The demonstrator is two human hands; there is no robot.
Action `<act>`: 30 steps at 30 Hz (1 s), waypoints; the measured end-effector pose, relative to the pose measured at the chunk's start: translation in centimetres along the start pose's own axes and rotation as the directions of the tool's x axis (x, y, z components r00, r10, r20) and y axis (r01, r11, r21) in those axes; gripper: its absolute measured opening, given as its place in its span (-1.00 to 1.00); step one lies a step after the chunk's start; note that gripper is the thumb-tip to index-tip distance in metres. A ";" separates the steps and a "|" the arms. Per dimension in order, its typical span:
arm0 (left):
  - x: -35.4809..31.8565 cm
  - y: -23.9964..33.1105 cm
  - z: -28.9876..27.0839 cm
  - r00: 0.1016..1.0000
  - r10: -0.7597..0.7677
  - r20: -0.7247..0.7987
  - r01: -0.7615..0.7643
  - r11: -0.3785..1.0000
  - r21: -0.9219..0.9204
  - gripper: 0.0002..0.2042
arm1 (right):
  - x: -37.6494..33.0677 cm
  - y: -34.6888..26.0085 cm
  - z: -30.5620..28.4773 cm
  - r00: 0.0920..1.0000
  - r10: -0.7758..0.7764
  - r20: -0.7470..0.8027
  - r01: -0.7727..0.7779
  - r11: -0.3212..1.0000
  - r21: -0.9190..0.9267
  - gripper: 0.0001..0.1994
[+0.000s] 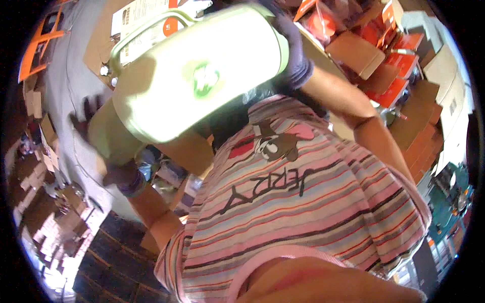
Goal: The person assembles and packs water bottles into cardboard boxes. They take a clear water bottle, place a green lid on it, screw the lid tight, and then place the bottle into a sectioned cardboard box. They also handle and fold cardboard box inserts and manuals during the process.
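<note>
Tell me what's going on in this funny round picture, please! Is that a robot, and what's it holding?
No robot here, just a person's own two hands in dark purple-grey fabric gloves. There is only one picture, taken by a camera on the person's head, looking down. Its very wide lens bends straight edges. The pink striped cloth shirt is the wearer's own. The right hand grips one end of a big, pale green rounded container with a looped handle. The left hand is at the other end, too blurred to show its exact grip. Orange and brown cardboard boxes are piled on the right, and a grey flat surface shows on the left.
</note>
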State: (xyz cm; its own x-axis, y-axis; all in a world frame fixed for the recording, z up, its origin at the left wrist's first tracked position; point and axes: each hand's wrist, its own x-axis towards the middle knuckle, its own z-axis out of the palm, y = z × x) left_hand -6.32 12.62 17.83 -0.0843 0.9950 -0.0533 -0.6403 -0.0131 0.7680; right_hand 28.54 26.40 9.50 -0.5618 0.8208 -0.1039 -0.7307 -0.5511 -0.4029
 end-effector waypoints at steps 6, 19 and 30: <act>0.1 -3.5 0.6 0.899 0.376 -0.224 -0.054 0.604 0.795 -0.20 | 1.8 -2.6 0.5 0.997 0.079 0.013 -0.075 0.980 -0.182 -0.21; -2.2 -8.2 -5.3 0.866 0.297 -0.402 0.126 0.649 0.751 -0.35 | 1.3 -4.7 3.1 0.721 -0.254 0.644 0.669 0.498 -0.552 -0.40; -5.7 -11.8 -12.0 0.911 0.392 -0.127 -0.058 0.426 0.903 -0.24 | 0.7 -7.7 9.1 0.584 0.182 0.791 0.747 -0.502 -0.436 -0.76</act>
State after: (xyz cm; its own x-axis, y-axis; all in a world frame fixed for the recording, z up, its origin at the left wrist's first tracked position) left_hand -7.43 5.93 1.44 -0.4243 0.8892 0.1712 0.4210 0.0264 0.9067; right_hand 30.24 29.81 20.84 -0.7676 0.2601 0.5857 0.1164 0.9553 -0.2716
